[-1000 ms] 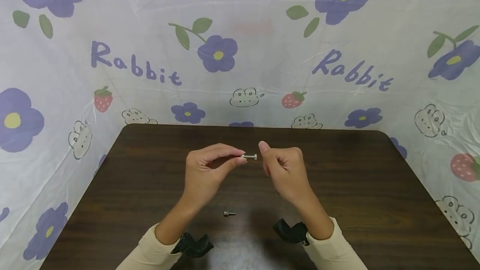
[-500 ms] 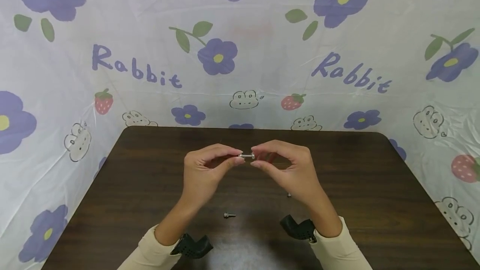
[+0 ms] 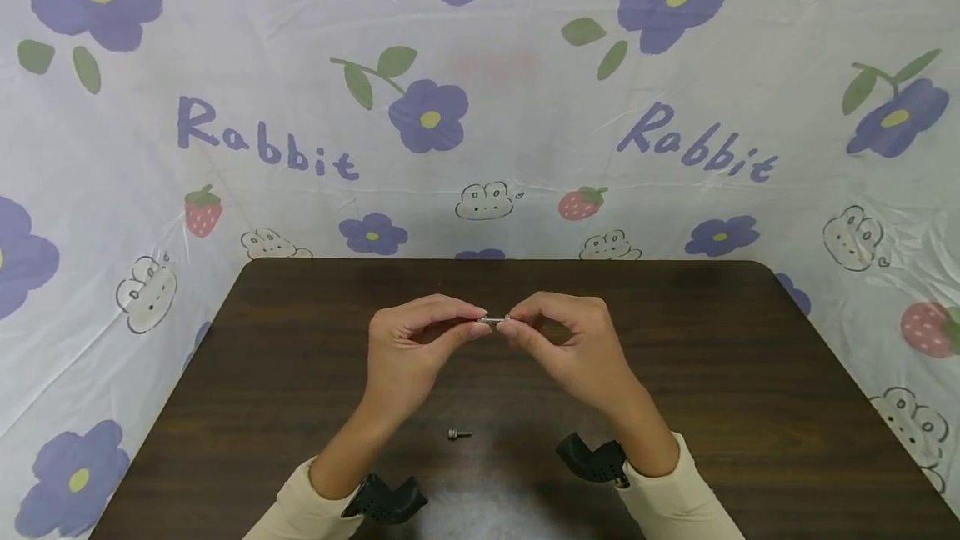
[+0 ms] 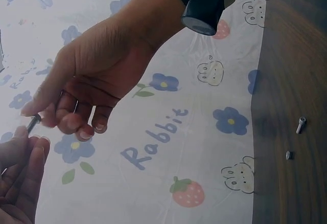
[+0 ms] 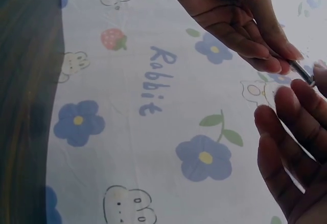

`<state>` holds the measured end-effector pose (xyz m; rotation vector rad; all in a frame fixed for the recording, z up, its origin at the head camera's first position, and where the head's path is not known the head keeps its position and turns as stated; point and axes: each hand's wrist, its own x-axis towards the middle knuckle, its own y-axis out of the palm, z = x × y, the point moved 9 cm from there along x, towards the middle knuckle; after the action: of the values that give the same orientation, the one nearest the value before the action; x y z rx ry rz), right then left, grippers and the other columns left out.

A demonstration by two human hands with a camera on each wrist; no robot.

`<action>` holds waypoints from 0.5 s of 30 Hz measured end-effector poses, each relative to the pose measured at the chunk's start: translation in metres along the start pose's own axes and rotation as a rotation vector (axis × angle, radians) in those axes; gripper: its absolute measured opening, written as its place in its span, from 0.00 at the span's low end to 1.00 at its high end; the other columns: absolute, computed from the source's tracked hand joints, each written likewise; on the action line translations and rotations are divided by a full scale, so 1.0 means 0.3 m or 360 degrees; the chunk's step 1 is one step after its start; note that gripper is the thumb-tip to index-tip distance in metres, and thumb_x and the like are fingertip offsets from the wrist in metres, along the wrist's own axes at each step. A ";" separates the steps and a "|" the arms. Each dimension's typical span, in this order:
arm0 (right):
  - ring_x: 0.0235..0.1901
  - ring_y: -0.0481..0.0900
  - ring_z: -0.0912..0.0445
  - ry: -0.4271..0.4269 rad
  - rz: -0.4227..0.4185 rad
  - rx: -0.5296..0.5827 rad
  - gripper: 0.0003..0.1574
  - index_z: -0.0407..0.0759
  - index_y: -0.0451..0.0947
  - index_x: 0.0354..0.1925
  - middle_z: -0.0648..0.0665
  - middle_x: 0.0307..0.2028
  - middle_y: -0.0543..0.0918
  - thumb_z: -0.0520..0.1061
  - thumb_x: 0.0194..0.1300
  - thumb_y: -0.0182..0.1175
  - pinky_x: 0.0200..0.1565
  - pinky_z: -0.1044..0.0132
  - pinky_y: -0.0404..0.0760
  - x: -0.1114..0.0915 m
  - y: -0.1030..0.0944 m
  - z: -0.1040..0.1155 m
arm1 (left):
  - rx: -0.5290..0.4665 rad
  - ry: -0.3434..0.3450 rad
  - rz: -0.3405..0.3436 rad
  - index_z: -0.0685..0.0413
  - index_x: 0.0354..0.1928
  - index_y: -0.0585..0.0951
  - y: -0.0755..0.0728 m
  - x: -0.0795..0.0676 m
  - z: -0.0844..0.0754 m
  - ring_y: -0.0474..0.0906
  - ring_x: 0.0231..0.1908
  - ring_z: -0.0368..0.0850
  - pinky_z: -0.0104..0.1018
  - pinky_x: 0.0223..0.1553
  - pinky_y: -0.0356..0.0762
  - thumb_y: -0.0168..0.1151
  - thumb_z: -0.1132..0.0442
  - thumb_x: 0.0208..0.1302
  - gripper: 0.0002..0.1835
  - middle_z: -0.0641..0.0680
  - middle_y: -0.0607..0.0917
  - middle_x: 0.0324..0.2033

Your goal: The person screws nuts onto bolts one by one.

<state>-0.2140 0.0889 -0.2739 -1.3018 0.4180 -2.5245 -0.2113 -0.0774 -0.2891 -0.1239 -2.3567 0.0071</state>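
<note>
A slim silver bolt (image 3: 493, 320) lies level between my two hands above the middle of the table. My left hand (image 3: 408, 344) pinches its left end between thumb and fingertips. At the other end, the thumb and index fingertips of my right hand (image 3: 573, 340) hold the wider tip. Only the short shaft between the fingertips shows in the head view. In the left wrist view the bolt (image 4: 33, 124) runs from my left fingers to my right fingertips. The right wrist view shows the same bolt (image 5: 302, 72), with my right fingers largely spread below it.
A small metal screw (image 3: 459, 434) lies on the dark wooden table (image 3: 315, 407), nearer my body than the hands. The left wrist view also shows a short metal piece (image 4: 289, 155) on the tabletop. A flowered cloth (image 3: 517, 123) hangs behind the table.
My right hand has come in from the right, its fingertips first opening around the bolt's wider end and now closed on it. My left hand keeps its pinch.
</note>
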 end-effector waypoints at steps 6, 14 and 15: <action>0.24 0.77 0.60 -0.0036 -0.0112 -0.0055 0.15 0.46 0.81 0.24 0.52 0.23 0.82 0.43 0.71 0.66 0.29 0.70 0.79 0.002 -0.027 0.008 | 0.0011 -0.0013 0.0001 0.60 0.39 0.90 0.001 0.004 -0.001 0.87 0.32 0.48 0.40 0.35 0.87 0.74 0.75 0.55 0.09 0.53 0.90 0.33; 0.35 0.84 0.53 -0.0168 -0.0056 -0.0031 0.21 0.38 0.85 0.50 0.43 0.39 0.88 0.38 0.58 0.76 0.37 0.64 0.85 0.008 -0.039 0.039 | -0.0013 -0.0060 -0.0025 0.60 0.39 0.90 -0.005 -0.001 0.012 0.86 0.32 0.48 0.40 0.36 0.88 0.74 0.74 0.56 0.09 0.53 0.90 0.33; 0.35 0.85 0.53 -0.0180 -0.0047 -0.0030 0.22 0.39 0.85 0.49 0.43 0.39 0.88 0.35 0.55 0.76 0.39 0.65 0.85 0.008 -0.035 0.043 | -0.0009 -0.0066 -0.0031 0.60 0.39 0.90 -0.008 -0.004 0.014 0.86 0.32 0.48 0.40 0.35 0.88 0.74 0.74 0.56 0.08 0.53 0.90 0.33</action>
<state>-0.2060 0.0960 -0.2610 -1.4596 0.4019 -2.4610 -0.2137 -0.0796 -0.2927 -0.1043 -2.3992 -0.0067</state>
